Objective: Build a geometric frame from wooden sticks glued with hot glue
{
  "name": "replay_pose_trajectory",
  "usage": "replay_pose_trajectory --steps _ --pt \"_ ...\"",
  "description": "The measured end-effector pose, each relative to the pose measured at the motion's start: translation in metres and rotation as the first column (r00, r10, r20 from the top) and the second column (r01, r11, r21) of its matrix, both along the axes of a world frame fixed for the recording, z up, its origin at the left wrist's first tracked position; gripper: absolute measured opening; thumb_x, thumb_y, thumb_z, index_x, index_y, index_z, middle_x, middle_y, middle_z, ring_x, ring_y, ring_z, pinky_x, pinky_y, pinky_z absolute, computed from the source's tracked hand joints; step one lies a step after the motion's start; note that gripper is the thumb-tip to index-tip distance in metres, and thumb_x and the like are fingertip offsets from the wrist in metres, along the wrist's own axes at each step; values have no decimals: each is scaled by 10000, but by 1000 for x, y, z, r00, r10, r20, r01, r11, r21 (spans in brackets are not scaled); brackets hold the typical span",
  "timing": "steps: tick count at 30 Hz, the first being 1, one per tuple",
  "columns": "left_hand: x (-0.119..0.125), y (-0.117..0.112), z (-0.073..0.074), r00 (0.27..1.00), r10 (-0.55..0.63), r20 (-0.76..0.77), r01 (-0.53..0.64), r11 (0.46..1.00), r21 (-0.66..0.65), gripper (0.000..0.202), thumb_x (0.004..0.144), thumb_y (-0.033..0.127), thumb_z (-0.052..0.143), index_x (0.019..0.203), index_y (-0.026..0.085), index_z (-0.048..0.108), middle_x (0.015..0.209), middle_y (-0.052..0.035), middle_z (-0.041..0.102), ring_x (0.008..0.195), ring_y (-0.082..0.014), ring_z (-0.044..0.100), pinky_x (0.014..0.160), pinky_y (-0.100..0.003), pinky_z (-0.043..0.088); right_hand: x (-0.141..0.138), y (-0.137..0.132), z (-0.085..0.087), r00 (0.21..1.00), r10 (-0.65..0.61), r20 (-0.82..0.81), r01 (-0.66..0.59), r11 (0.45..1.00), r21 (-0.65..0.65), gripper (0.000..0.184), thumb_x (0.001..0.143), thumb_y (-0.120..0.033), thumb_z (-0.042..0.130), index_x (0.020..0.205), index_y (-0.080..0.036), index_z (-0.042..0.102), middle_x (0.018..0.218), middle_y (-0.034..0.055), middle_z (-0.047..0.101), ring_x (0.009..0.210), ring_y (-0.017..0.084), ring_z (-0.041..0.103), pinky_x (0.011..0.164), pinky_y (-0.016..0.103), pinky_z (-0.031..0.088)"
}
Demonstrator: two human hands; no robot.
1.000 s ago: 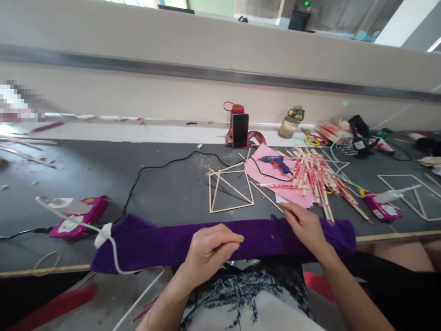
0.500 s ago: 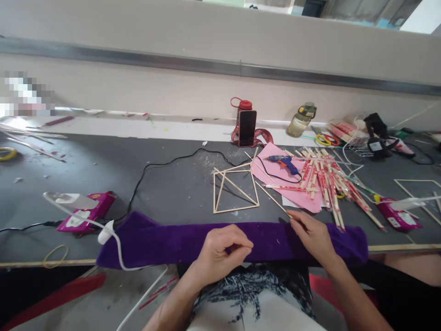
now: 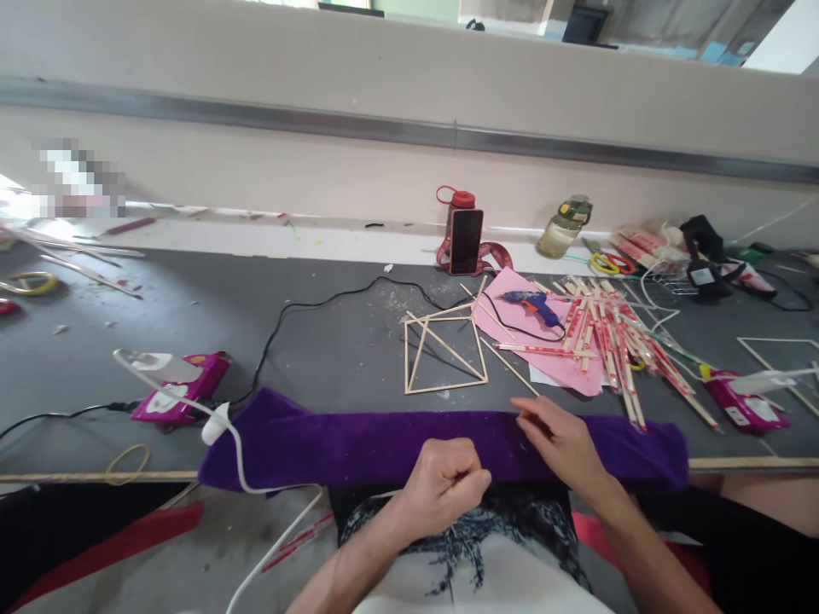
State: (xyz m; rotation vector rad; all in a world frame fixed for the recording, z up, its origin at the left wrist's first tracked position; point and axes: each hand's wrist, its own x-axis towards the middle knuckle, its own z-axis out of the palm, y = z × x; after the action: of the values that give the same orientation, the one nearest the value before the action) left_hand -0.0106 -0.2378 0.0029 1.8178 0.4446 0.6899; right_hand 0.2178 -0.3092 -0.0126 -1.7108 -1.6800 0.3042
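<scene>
My left hand point(image 3: 444, 486) is curled into a fist above the purple cloth point(image 3: 374, 443); what it holds, if anything, is hidden. My right hand point(image 3: 560, 443) hovers over the same cloth, thumb and forefinger apart, with nothing visible between them. Just beyond its fingers lies a loose thin wooden stick point(image 3: 510, 365), its near end close to the knuckles. To the left of that stick, a square frame of wooden sticks point(image 3: 446, 388) rests on the grey table, with further sticks joined to it and slanting across.
A blue glue gun point(image 3: 534, 305) and several wrapped chopsticks point(image 3: 618, 350) lie on pink paper point(image 3: 502, 294). A phone point(image 3: 467, 241) leans on a red-capped bottle point(image 3: 463, 199). Magenta boxes with white cables stand left point(image 3: 182, 401) and right point(image 3: 746, 405). A black cord point(image 3: 307, 304) crosses the table.
My right hand has let go of the loose stick and shifted slightly left. My left hand has moved right and its fingers have curled tighter. The view has shifted a little.
</scene>
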Motion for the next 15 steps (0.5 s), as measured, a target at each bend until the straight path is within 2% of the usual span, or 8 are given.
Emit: replay_pose_trajectory --steps 4,6,9,11,13,15 --pt "-4 -4 -7 1000 -16 16 17 998 -59 453 917 263 500 517 152 320 507 33 353 481 -52 325 487 -226 228 9 3 -6 997 -54 50 55 998 -15 237 920 -273 535 1098 -228 685 958 41 749 846 180 716 788 296 568" --pt "-5 -6 -10 999 -27 22 29 996 -80 457 938 294 481 513 143 406 512 17 422 492 -58 385 497 -214 273 15 4 -9 992 -77 96 79 997 -11 274 919 -266 518 1138 -228 678 1019 59 742 841 186 717 761 304 575" --pt "-2 -8 -13 999 -31 -4 31 996 -88 367 924 296 527 607 127 599 591 -26 580 561 -83 517 541 -199 360 21 4 -6 979 -139 151 132 990 55 331 913 -246 501 1209 -219 648 1104 90 714 837 191 710 743 319 571" --pt "1 -10 -12 999 -28 -17 27 995 -92 331 897 286 574 615 119 619 600 -28 599 561 -80 525 538 -187 363 21 4 6 980 -156 121 147 986 85 287 921 -249 510 1163 -222 663 974 60 737 780 177 707 722 302 565" --pt "6 -11 -10 1000 -17 -4 17 995 -100 307 869 257 609 598 114 599 595 -20 588 555 -68 508 537 -176 355 17 5 26 988 -138 73 129 984 123 209 922 -252 540 1068 -234 688 873 26 734 771 166 703 724 284 555" --pt "10 -11 -6 1000 -3 16 5 994 -110 255 826 230 660 611 111 591 617 -15 584 567 -61 497 539 -167 351 13 6 50 990 -136 42 123 968 220 164 902 -246 580 1011 -242 702 1009 44 716 913 187 689 807 307 543"
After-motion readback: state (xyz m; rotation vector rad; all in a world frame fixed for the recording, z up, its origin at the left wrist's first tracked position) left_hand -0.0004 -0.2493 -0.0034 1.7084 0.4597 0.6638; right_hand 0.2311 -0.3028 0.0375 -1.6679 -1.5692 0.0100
